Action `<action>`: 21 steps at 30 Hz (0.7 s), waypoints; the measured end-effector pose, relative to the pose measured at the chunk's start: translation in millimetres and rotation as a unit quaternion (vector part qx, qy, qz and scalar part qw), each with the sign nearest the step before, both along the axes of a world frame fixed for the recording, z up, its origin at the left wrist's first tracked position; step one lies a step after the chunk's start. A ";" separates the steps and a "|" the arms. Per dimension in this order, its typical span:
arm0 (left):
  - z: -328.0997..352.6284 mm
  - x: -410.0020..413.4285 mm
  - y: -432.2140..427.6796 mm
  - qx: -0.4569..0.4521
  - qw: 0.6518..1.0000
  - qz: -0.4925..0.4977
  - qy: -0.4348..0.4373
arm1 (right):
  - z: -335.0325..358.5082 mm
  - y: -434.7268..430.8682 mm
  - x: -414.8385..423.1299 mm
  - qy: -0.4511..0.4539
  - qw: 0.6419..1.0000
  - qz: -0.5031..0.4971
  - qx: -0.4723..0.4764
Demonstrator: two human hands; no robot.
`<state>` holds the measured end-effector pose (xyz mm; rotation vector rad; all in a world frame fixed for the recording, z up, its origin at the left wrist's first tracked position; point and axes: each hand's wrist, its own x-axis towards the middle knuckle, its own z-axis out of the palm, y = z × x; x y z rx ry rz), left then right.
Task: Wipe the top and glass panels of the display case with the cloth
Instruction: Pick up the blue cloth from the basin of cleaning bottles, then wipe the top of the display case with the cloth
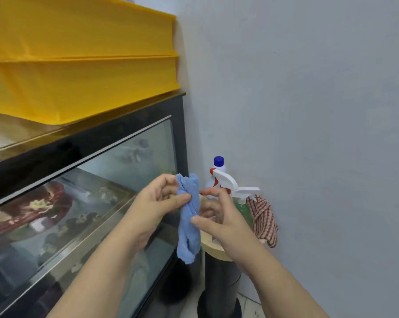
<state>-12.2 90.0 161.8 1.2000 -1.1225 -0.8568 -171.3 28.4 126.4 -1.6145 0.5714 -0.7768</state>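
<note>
The blue cloth [189, 216] hangs bunched and upright in the air between both hands, in front of the right end of the case [181, 134] and off its glass [134, 161]. The left hand [157, 203] pinches the cloth's upper part, thumb on the near side and fingers curled behind. The right hand [221, 216] pinches the cloth's right edge at mid-height between the thumb and bent fingers, its forefinger held out straight above. The case has a black frame. Through the front glass a red plate [33, 207] of food shows on a shelf. A folded yellow sheet [79, 65] lies on the case's top, reaching its right edge. Just right of the case, against the grey wall [308, 111], a stand [213, 246] with a round pale top carries a white bottle [218, 165] with a blue cap, a white sprayer [226, 180] with a red nozzle, and a green sprayer [244, 210]. A red checked rag [264, 221] hangs over the stand's right edge. Red marks show on the white sprayer, too small to read.
</note>
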 end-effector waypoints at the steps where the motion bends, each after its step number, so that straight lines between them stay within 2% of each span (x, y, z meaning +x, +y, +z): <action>1: 2.0 -1.0 15.3 0.002 1.000 0.005 -0.010 | 5.0 12.1 4.3 0.007 1.000 0.007 -0.024; 3: 4.9 -1.9 47.9 0.002 1.000 0.008 -0.015 | 12.4 37.3 10.7 -0.006 0.998 0.006 -0.063; 6: 14.7 -1.3 97.3 -0.009 0.999 0.023 -0.025 | 25.9 77.7 17.5 -0.020 0.997 0.000 -0.068; 10: 28.7 9.7 149.6 -0.038 0.989 0.133 -0.049 | 47.0 128.5 31.6 -0.029 0.996 0.017 -0.085; 12: 36.4 14.8 172.2 -0.042 0.985 0.152 -0.065 | 56.7 150.6 35.8 -0.051 0.994 0.034 -0.091; 17: 50.4 12.7 216.5 -0.036 0.992 0.108 -0.050 | 70.2 184.0 28.0 -0.086 0.995 0.002 -0.055; 21: 60.9 7.0 225.6 -0.058 0.993 0.101 -0.028 | 68.3 177.4 12.5 -0.125 0.989 -0.011 0.083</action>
